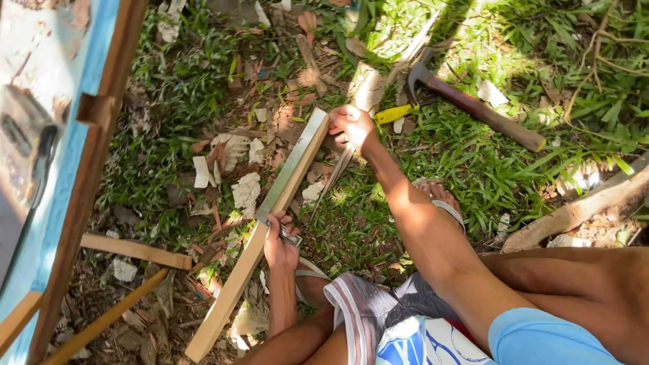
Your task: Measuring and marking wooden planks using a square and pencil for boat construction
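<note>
Both hands on a long pale wooden batten [260, 233] lying diagonally on the grass — one at its far end, one at mid-length.

The batten's long axis runs from near-left by the person's knee up and away to the right, with a flat grey metal strip [291, 169], likely a ruler or square, laid along its upper half. One hand [353, 126], arm stretched out, is closed over the batten's far end and pins it down. The other hand [280, 245] sits nearer the body, just beside the batten's middle, fingers curled round a small dark tool [289, 236] pressed against the strip's lower end — what kind I cannot tell. Which hand is left or right is unclear from this angle. A brown-handled claw hammer [473, 108] lies well apart, beyond the far hand, next to a yellow-handled tool [397, 113].
</note>
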